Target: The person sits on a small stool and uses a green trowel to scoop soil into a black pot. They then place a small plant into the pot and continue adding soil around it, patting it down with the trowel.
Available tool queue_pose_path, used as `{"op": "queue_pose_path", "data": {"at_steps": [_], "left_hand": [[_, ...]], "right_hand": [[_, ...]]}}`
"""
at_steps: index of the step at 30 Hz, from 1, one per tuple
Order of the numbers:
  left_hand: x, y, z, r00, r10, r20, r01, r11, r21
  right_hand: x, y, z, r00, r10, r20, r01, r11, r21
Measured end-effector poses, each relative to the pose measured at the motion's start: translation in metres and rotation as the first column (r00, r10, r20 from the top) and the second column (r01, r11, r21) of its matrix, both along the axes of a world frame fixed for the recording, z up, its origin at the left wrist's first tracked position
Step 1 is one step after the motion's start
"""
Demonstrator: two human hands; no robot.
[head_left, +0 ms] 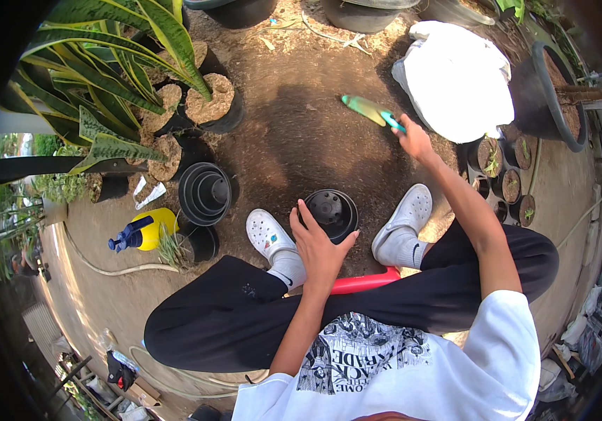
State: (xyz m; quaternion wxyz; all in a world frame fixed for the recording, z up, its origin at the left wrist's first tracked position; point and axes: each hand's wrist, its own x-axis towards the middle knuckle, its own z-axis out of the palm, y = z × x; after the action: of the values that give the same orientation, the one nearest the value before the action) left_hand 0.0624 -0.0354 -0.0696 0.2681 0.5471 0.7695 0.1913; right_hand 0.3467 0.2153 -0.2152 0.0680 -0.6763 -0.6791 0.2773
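Note:
A black plastic plant pot [328, 208] with holes in its base stands between my shoes, and no soil shows inside it. My left hand [318, 249] grips its near side, the thumb at the right of the rim and the fingers at the left. Farther off to the right, my right hand [414, 138] is closed round the handle of a hand trowel [365, 109], teal and green with a yellowish tint on its blade. The trowel's tip points to the far left, above brown soil [273, 133], apart from the pot.
Nested black pots [190, 194] stand left, near a yellow spray bottle [148, 230] and potted snake plants [210, 98]. A white sack [455, 84] lies far right, by a large tilted pot [545, 95] and small seedling pots [511, 186]. A red stool [364, 282] is under me.

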Motion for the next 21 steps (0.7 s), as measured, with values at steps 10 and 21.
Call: {"op": "queue_pose_path", "data": {"at_steps": [10, 21], "left_hand": [[0.0, 0.005, 0.004, 0.994, -0.014, 0.108, 0.022, 0.997, -0.072], [-0.004, -0.002, 0.002, 0.997, 0.014, 0.072, -0.006, 0.994, -0.11]], "right_hand": [[-0.007, -0.016, -0.113, 0.896, -0.162, -0.414, 0.096, 0.98, -0.176], [-0.034, -0.051, -0.075, 0.873, -0.149, -0.464, -0.053, 0.917, -0.395]]}}
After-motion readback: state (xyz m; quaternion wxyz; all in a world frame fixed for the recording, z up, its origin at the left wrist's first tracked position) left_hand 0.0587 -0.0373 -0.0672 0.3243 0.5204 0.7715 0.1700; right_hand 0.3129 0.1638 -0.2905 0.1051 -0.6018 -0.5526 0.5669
